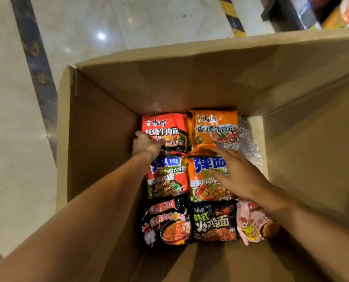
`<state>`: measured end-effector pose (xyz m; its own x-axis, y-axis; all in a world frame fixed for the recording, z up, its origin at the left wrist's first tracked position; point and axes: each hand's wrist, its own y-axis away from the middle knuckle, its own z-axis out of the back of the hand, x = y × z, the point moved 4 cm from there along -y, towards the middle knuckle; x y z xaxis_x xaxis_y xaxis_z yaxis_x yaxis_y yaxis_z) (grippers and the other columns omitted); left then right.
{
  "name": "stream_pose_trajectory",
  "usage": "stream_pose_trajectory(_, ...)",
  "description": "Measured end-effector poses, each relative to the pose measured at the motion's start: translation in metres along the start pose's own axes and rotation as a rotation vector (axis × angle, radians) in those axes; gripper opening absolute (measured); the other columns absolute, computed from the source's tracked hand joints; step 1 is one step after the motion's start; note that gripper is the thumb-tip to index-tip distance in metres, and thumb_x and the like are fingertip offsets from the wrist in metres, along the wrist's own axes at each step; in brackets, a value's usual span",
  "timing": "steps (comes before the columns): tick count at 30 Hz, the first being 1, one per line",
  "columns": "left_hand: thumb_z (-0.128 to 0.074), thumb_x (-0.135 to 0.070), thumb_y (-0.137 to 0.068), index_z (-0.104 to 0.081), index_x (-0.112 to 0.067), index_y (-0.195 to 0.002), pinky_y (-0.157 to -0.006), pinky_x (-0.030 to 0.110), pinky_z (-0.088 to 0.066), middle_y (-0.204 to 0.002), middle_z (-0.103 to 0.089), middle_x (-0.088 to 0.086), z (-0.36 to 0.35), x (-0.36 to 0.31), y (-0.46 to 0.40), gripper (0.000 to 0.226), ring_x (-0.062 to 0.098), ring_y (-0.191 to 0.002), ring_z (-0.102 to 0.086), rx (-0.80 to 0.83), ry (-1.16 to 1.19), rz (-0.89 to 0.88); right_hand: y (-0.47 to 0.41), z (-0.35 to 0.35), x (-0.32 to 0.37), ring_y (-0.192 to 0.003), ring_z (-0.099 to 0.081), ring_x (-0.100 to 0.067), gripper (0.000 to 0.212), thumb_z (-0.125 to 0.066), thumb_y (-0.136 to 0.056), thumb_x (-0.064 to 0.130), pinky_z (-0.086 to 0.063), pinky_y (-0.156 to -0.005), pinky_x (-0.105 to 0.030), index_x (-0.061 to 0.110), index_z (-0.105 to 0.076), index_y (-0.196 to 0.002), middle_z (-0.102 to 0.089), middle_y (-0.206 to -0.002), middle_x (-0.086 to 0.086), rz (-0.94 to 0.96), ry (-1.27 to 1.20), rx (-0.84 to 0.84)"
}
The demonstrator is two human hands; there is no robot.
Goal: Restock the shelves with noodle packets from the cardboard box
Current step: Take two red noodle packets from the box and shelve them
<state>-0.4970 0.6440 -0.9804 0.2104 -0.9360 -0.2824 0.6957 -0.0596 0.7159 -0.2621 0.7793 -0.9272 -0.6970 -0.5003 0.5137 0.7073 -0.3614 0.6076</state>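
Open brown cardboard box (100,139) on pale glossy tiled floor (17,119). Noodle packets lie flat on box bottom, two columns, three rows. Far row: red foil noodle packet (167,127) left, orange foil noodle packet (214,127) right, edges touching. Middle row: red and orange packets with blue lettering. Near row: two black packets, with a pink packet (251,222) beside them at right. Crumpled clear plastic wrap (249,139) along right wall.

Left hand (145,145): grip closed round near-left corner of red foil noodle packet, thumb on top.

Right hand (234,171): fingers straight, spread, resting flat on orange packet with blue lettering (202,180); holds nothing.
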Motion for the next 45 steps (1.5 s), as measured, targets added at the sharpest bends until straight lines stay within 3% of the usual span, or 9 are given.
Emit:
stream_pose_trajectory(6,-0.090,-0.044,-0.062,-0.069,-0.014,-0.111,-0.090,0.034,-0.052,-0.114,-0.069,0.005,0.001,-0.005,0.015,0.061,0.026,-0.105,-0.066,-0.030,0.100,0.011,-0.007,0.001,0.012,-0.145,-0.031,-0.018,0.067,-0.059,-0.095,0.047,-0.035,-0.111,-0.037,0.034,-0.028,-0.154,-0.035,-0.158,0.008,-0.044,-0.035,0.026)
stream_pose_trajectory(10,-0.087,-0.029,-0.070,-0.055,-0.014,-0.112,-0.103,0.037,-0.043,-0.122,-0.053,0.009,0.024,-0.016,0.044,0.055,0.028,-0.118,-0.050,-0.099,0.078,-0.119,-0.015,0.001,0.030,-0.140,-0.039,-0.020,0.064,-0.061,-0.094,0.041,-0.040,-0.110,-0.041,0.033,-0.034,-0.152,-0.045,-0.150,0.006,-0.121,-0.175,0.038)
stream_pose_trajectory(13,-0.081,-0.014,-0.076,-0.044,-0.018,-0.105,-0.089,0.037,-0.050,-0.110,-0.062,0.008,0.046,-0.013,0.069,0.048,0.031,-0.103,-0.062,-0.047,0.122,-0.076,-0.026,-0.003,0.049,-0.131,-0.050,-0.019,0.062,-0.064,-0.095,0.033,-0.046,-0.105,-0.039,0.028,-0.037,-0.150,-0.051,-0.145,0.005,-0.191,-0.331,0.068)
stream_pose_trajectory(19,-0.069,-0.003,-0.084,-0.052,-0.013,-0.125,-0.088,0.035,-0.046,-0.114,-0.067,0.012,0.086,-0.010,0.105,0.045,0.034,-0.107,-0.063,-0.094,0.137,-0.126,-0.067,-0.021,0.077,-0.120,-0.055,-0.021,0.053,-0.060,-0.094,0.003,-0.052,-0.096,-0.039,0.014,-0.044,-0.143,-0.055,-0.139,-0.005,-0.367,-0.584,0.180)
stream_pose_trajectory(25,-0.062,-0.001,-0.087,-0.055,-0.018,-0.128,-0.094,0.039,-0.047,-0.115,-0.068,0.009,0.082,-0.015,0.104,0.045,0.033,-0.111,-0.062,-0.188,0.161,-0.185,-0.095,-0.042,0.084,-0.082,-0.054,-0.022,0.024,-0.055,-0.094,0.013,-0.045,-0.073,-0.033,0.006,-0.057,-0.117,-0.060,-0.101,-0.012,-0.551,-0.648,0.187)
stream_pose_trajectory(31,-0.064,-0.002,-0.088,-0.053,-0.022,-0.133,-0.089,0.026,-0.037,-0.119,-0.067,0.005,0.078,-0.008,0.094,0.051,0.028,-0.114,-0.060,-0.169,0.182,-0.164,-0.115,-0.070,0.087,-0.092,-0.061,-0.028,0.061,-0.055,-0.078,0.034,-0.039,-0.070,-0.025,0.003,-0.052,-0.131,-0.064,-0.114,-0.015,-0.679,-0.765,-0.013)
stream_pose_trajectory(34,-0.065,-0.001,-0.087,-0.055,-0.023,-0.131,-0.089,0.025,-0.038,-0.116,-0.068,0.003,0.076,-0.008,0.091,0.050,0.026,-0.112,-0.062,-0.176,0.212,-0.152,-0.117,-0.072,0.078,-0.072,-0.056,-0.013,0.037,-0.062,-0.089,0.018,-0.038,-0.057,-0.020,0.014,-0.053,-0.125,-0.062,-0.092,-0.002,-0.727,-0.837,-0.156)
stream_pose_trajectory(41,-0.067,-0.005,-0.088,-0.056,-0.023,-0.130,-0.089,0.028,-0.044,-0.112,-0.069,0.002,0.081,-0.009,0.092,0.046,0.023,-0.104,-0.064,-0.176,0.238,-0.199,-0.119,-0.056,0.088,-0.112,-0.061,-0.027,0.057,-0.080,-0.081,0.039,-0.040,-0.084,-0.027,0.010,-0.061,-0.126,-0.067,-0.115,-0.006,-0.685,-0.856,-0.115)
stream_pose_trajectory(45,-0.068,-0.005,-0.089,-0.057,-0.022,-0.129,-0.084,0.021,-0.038,-0.107,-0.068,-0.003,0.093,-0.015,0.106,0.045,0.011,-0.098,-0.058,-0.150,0.246,-0.240,-0.101,-0.031,0.097,-0.091,-0.056,-0.021,0.040,-0.077,-0.084,0.041,-0.041,-0.073,-0.027,0.008,-0.056,-0.094,-0.057,-0.088,0.002,-0.622,-0.760,-0.107)
